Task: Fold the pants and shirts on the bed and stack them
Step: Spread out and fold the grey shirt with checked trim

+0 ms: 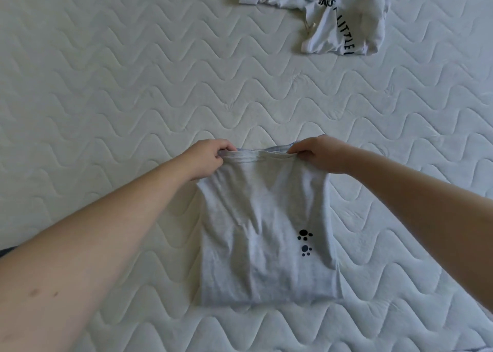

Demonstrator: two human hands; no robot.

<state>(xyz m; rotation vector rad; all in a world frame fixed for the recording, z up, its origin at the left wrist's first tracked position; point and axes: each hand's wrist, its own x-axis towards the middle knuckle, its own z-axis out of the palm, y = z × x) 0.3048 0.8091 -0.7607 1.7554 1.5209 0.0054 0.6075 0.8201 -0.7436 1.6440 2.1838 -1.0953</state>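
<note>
A light grey garment [264, 231] with small dark paw prints lies folded into a narrow rectangle on the bed, near me. My left hand [208, 159] pinches its far left corner. My right hand [320, 154] grips the far right corner. The far edge is lifted slightly off the mattress between the two hands, while the near part rests flat. A crumpled white garment [330, 12] with dark lettering lies unfolded at the far right of the bed.
The bed is covered by a white quilted mattress [120, 84] with a wavy stitch pattern. A dark strip shows at the lower left edge of the view.
</note>
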